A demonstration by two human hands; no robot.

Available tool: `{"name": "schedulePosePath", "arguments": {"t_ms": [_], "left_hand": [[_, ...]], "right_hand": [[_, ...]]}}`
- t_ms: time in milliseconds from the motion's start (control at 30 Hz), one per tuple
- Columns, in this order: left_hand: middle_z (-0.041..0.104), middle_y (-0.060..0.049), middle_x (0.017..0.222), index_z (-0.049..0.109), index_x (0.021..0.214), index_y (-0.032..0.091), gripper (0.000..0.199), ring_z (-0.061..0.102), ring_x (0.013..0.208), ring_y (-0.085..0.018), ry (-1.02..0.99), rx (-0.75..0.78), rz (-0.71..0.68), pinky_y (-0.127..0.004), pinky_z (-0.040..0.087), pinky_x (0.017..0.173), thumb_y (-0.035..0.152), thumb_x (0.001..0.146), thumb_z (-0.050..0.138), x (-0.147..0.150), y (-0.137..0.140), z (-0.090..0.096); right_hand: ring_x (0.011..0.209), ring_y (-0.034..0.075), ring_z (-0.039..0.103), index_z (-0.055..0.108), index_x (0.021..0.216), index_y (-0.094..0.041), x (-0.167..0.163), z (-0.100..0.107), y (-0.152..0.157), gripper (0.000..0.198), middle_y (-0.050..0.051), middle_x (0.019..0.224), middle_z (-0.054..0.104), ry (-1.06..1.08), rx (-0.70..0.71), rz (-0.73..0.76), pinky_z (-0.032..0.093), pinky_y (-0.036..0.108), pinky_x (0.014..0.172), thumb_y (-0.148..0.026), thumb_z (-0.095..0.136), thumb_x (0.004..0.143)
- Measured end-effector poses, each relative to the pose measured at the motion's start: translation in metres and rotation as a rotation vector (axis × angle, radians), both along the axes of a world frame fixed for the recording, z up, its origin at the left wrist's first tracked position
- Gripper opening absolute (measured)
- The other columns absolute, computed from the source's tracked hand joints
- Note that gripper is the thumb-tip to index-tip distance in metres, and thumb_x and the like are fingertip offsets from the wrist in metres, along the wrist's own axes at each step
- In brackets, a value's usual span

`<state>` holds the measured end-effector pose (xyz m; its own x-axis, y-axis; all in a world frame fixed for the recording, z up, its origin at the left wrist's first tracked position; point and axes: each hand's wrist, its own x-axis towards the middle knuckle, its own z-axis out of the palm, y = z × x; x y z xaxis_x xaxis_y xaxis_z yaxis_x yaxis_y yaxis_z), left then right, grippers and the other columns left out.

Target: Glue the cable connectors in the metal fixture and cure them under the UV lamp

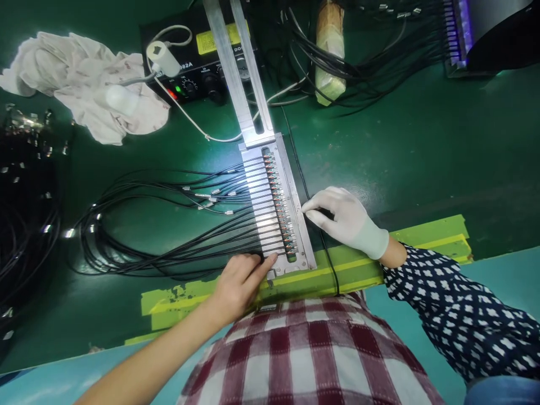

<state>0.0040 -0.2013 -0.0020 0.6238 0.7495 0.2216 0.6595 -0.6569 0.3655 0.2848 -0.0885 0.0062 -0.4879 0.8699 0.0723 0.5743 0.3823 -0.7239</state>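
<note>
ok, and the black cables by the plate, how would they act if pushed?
Probably springy, not limp: the cables hold a wide curve on the bench. Likely to shift as a bunch, since they crowd together at the loop. The ends would probably lag, lined up in a row on the plate.

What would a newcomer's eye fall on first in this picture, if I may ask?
Probably the brightly lit metal plate near the centre, with black cables lying side by side across it and looping off to the left. Next, perhaps, the white-gloved right hand at its right edge, contrasting with the bare left hand at its near end.
</note>
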Motion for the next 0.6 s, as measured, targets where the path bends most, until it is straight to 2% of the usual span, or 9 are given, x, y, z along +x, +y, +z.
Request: {"name": "schedulePosePath", "arguments": {"t_ms": [67,200,433,500,600], "left_hand": [[0.06,-0.01,0.095,0.038,0.148,0.016,0.061,0.054,0.085,-0.018,-0.007,-0.03,-0.017,-0.031,0.044,0.074,0.002,0.089,0.044,-0.001,-0.001,-0.001],[0.061,-0.009,0.093,0.044,0.143,0.016,0.053,0.053,0.082,-0.018,0.002,-0.017,-0.015,-0.031,0.043,0.071,0.006,0.091,0.043,0.0,0.004,0.003],[0.053,-0.004,0.08,0.052,0.133,0.016,0.041,0.047,0.076,-0.018,0.157,0.131,-0.126,-0.032,0.033,0.067,0.013,0.093,0.047,0.02,0.026,0.016],[0.051,-0.004,0.08,0.052,0.133,0.016,0.039,0.045,0.075,-0.018,0.198,0.142,-0.156,-0.032,0.032,0.067,0.015,0.093,0.048,0.023,0.029,0.017],[0.053,-0.005,0.086,0.049,0.134,0.018,0.043,0.046,0.078,-0.019,0.3,0.111,-0.19,-0.033,0.032,0.068,0.014,0.091,0.05,0.025,0.031,0.02]], "right_hand": [[0.087,0.022,0.059,0.071,0.094,-0.025,0.0,0.0,0.001,0.015,-0.001,0.092,0.072,-0.007,-0.001,-0.008,0.04,0.037,0.082,-0.028,0.056,0.094],[0.087,0.022,0.06,0.07,0.096,-0.025,0.0,-0.001,0.003,0.015,0.0,0.093,0.072,0.002,0.009,-0.001,0.041,0.038,0.083,-0.027,0.055,0.094],[0.091,0.022,0.061,0.07,0.096,-0.024,0.002,-0.001,-0.003,0.016,0.002,0.096,0.072,0.023,0.041,0.018,0.044,0.04,0.088,-0.025,0.054,0.095],[0.093,0.022,0.063,0.071,0.098,-0.024,0.005,0.003,0.005,0.017,0.002,0.099,0.073,0.015,0.024,0.03,0.046,0.039,0.089,-0.026,0.054,0.095],[0.098,0.022,0.065,0.07,0.101,-0.024,0.008,0.014,0.037,0.018,0.002,0.105,0.073,-0.057,0.079,-0.02,0.049,0.038,0.09,-0.028,0.054,0.095]]}}
